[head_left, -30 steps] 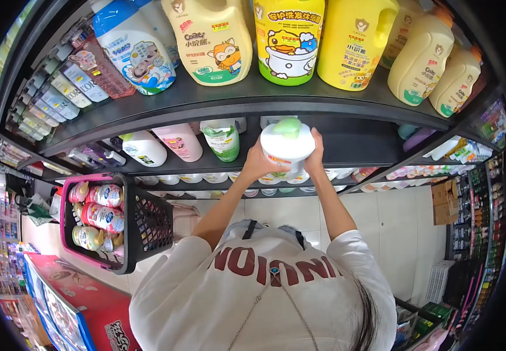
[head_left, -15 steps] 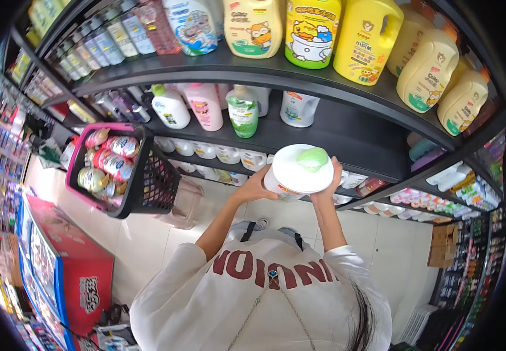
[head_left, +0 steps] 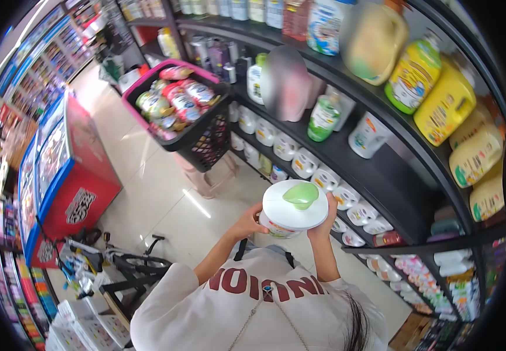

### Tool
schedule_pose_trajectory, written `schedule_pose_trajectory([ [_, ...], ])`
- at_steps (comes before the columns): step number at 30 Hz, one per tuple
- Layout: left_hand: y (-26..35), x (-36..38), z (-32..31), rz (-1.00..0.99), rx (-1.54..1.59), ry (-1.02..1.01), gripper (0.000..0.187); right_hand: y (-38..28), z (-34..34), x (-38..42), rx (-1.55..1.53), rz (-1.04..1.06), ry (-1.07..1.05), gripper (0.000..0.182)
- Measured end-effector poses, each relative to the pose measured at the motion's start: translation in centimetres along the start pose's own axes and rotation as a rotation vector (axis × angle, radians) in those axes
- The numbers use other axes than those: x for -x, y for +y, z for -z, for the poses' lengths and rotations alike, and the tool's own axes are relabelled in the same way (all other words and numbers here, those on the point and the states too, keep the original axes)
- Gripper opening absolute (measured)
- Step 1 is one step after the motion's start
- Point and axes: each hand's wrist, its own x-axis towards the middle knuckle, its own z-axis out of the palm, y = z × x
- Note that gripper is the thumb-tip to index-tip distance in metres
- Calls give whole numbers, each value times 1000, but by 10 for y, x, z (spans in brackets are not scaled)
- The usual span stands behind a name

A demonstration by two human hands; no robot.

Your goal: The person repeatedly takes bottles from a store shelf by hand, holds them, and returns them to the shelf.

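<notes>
Head view: both hands hold a white round tub (head_left: pixel 292 209) with a green flip cap in front of the chest. The left hand (head_left: pixel 247 224) grips its left side, and the right hand (head_left: pixel 325 221) wraps its right side. The tub sits just before a dark shelf (head_left: pixel 381 175) of similar white tubs. A pink-rimmed black basket (head_left: pixel 197 131) full of packets stands farther off on a stool.

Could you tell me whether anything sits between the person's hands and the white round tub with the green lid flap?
Nothing visible does: the left hand and right hand both grip the white round tub directly at its sides.
</notes>
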Motion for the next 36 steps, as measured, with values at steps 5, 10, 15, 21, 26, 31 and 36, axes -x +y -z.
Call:
schedule_pose_trajectory([
  [5, 24, 43, 41, -29, 27, 131, 89, 47, -43, -2, 88, -53, -34, 40],
  [10, 31, 92, 111, -79, 31, 299, 83, 110, -112, -3, 158, -109, -162, 40],
  [15, 43, 153, 201, -133, -21, 485, 82, 196, -185, -3, 212, -184, -350, 37],
  [21, 70, 215, 257, -166, 23, 680, 75, 267, -261, 1, 226, -396, -509, 37],
  [26, 79, 237, 292, -224, 70, 834, 72, 330, -297, -18, 345, -409, -620, 39],
  [31, 86, 245, 336, -224, 102, 909, 71, 348, -354, -16, 346, -527, -644, 37],
  [36, 103, 234, 400, -207, 95, 943, 70, 408, -392, -67, 279, -561, -652, 37],
])
